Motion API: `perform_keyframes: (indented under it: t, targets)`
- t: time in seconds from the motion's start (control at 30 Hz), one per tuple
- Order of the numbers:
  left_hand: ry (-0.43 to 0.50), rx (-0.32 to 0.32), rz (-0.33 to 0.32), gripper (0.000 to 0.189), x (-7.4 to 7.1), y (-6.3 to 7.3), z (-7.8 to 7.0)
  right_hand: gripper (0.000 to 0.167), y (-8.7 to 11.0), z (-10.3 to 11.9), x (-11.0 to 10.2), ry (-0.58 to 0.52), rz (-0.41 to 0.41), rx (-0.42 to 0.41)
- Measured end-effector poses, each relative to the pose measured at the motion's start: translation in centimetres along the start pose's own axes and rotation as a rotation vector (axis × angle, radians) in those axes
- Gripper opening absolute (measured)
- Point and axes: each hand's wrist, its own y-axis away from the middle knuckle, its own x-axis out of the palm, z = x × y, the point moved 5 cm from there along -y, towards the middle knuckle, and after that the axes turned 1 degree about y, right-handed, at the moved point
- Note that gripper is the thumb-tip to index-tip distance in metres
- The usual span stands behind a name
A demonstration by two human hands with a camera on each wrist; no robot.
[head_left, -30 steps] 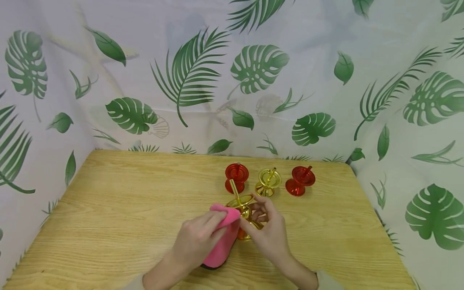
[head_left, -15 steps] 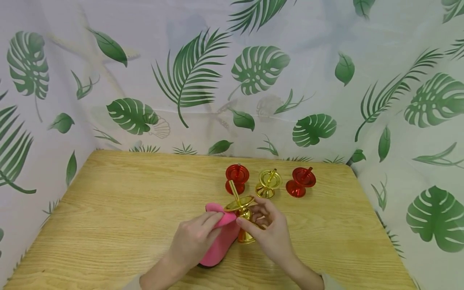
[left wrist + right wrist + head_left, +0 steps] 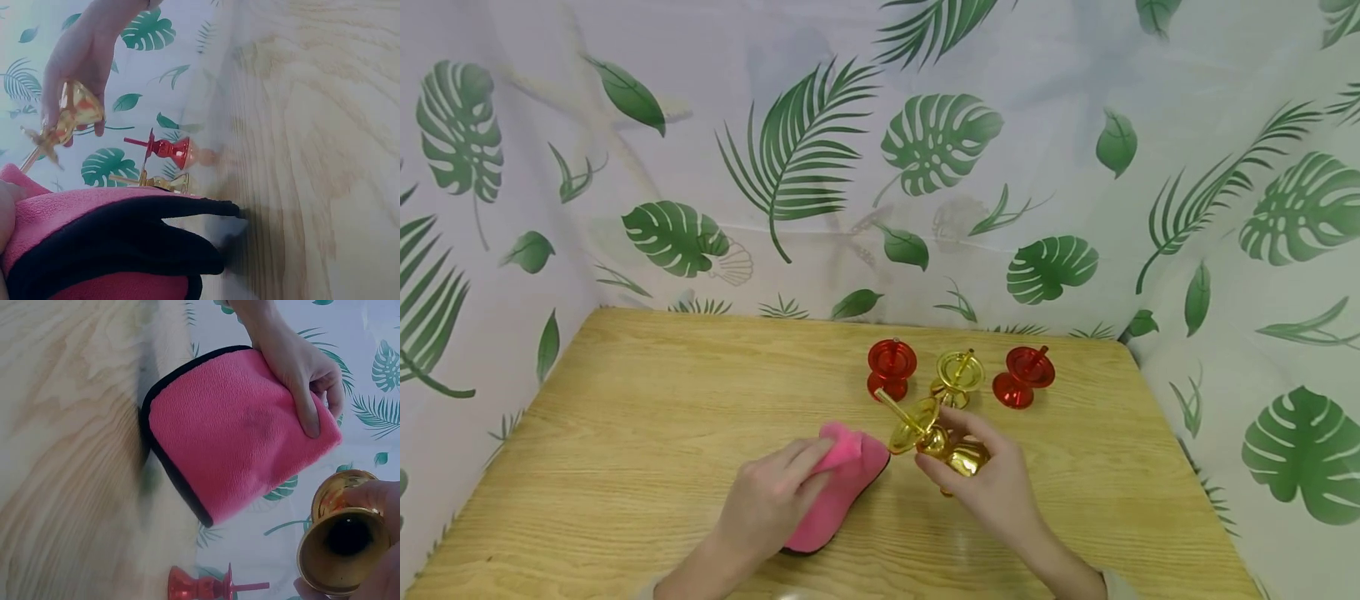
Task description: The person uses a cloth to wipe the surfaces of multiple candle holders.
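Observation:
My left hand (image 3: 772,497) pinches a folded pink cloth (image 3: 831,508) with a black edge; the cloth hangs down from the fingers in the right wrist view. To its right, my right hand (image 3: 992,475) grips a shiny gold candle holder (image 3: 931,439) around its middle. The holder is tilted, its dish and spike pointing up and left. Its hollow base (image 3: 340,550) faces the right wrist camera. A small gap separates cloth and holder. Behind the hands stand a red candle holder (image 3: 891,367), a gold one (image 3: 958,371) and another red one (image 3: 1022,375), all upright.
A wooden table (image 3: 647,433) lies under everything. White leaf-patterned sheeting (image 3: 820,167) closes off the back and both sides. The three standing holders form a row near the table's back edge, right of the middle.
The gold holder has moved right and tipped further, its base swinging right. My left hand has drawn the cloth left and slightly down, away from the holder.

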Motion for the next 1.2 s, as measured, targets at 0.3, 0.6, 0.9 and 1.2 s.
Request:
perform_keyframes:
  t: [0.3, 0.6, 0.9, 1.2]
  targets:
    - [-0.006, 0.014, 0.011, 0.040, -1.2, -0.5, 1.2, 0.046, 0.3, 0.5, -0.8, 0.141, 0.081, -0.126]
    - [0.008, 0.016, 0.055, 0.024, -2.2, -2.1, 2.2, 0.045, 0.8, 1.1, -0.7, 0.326, 0.153, -0.406]
    - [-0.025, 0.087, 0.187, 0.041, -1.3, -4.1, 1.5, 0.047, 1.0, 1.4, -0.2, 0.406, 0.215, -0.536]
    - [-0.017, 0.202, 0.333, 0.034, 0.8, -5.5, -0.2, 0.051, 1.1, 2.4, 0.4, 0.421, 0.227, -0.722]
